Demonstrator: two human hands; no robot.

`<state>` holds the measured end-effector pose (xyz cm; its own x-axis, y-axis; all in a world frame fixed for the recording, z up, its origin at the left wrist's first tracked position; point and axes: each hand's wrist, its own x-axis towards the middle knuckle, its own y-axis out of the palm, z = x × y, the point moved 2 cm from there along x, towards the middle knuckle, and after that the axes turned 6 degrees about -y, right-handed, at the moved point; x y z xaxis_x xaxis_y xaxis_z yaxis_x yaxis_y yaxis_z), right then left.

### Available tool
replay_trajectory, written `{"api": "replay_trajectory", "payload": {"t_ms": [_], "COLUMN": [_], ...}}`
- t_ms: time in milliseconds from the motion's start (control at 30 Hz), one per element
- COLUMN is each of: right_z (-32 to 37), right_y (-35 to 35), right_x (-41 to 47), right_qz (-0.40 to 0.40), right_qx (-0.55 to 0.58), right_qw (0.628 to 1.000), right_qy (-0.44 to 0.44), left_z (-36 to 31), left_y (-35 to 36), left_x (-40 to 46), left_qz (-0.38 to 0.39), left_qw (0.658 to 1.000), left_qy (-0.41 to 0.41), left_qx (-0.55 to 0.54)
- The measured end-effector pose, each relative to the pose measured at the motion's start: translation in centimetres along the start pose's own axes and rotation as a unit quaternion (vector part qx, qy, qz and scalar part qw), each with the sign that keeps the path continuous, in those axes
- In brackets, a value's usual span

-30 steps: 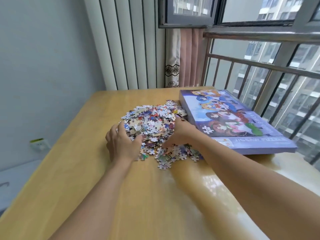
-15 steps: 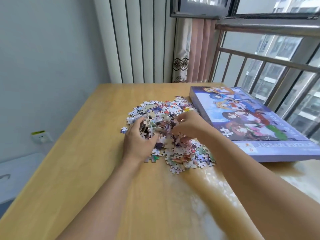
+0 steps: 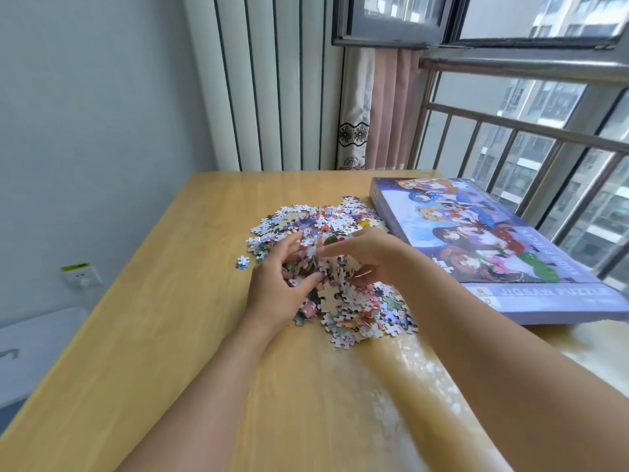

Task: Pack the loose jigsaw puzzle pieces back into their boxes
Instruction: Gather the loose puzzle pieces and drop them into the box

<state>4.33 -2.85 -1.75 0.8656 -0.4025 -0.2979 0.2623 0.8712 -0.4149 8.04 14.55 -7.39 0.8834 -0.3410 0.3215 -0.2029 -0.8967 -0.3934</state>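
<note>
A heap of loose jigsaw pieces [image 3: 340,223] lies in the middle of the wooden table [image 3: 153,335]. My left hand [image 3: 275,287] and my right hand [image 3: 371,253] cup a bunch of pieces [image 3: 326,270] between them, just above the heap, fingers curled round it. Some pieces spill from between the palms. A closed purple puzzle box [image 3: 493,247] with a cartoon picture on its lid lies to the right of the heap, touching its far edge. One single piece [image 3: 242,262] lies apart at the left.
A railing and window [image 3: 544,137] run along the table's right side. A striped wall panel and pink curtain [image 3: 384,107] stand behind the table. A wall socket [image 3: 81,275] sits low on the left wall. The near half of the table shows glare.
Both hands have drawn together from the sides of the heap and lifted a bunch of pieces between them. The camera has shifted slightly.
</note>
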Motion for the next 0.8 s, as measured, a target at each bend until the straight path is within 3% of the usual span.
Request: {"api": "replay_trajectory", "payload": {"t_ms": [133,267,433,633,800], "right_z": [-0.2,0.3,0.3,-0.7,-2.6], "right_y": [-0.2,0.2,0.5,-1.3,-3.2], "right_x": [-0.5,-0.7,0.7,0.3,-1.3], "right_qz": [0.031,0.089,0.012,-0.013,-0.025], "right_qx": [0.026,0.012,-0.083,-0.008,0.04], "right_qw": [0.998,0.995,0.996,1.0,0.999], "right_qy": [0.045,0.034,0.03,0.005,-0.01], "left_z": [0.0,-0.4,0.0,-0.1,0.1], "left_y": [0.0,0.4,0.4,-0.2,0.6], "left_x": [0.1,-0.2,-0.2,-0.1,-0.1], "left_qz": [0.007,0.029,0.01,-0.036,0.002], "left_qw": [1.0,0.999,0.998,0.998,1.0], "left_qy": [0.01,0.014,0.008,0.003,-0.003], "left_qx": [0.003,0.001,-0.055,-0.058,0.018]}}
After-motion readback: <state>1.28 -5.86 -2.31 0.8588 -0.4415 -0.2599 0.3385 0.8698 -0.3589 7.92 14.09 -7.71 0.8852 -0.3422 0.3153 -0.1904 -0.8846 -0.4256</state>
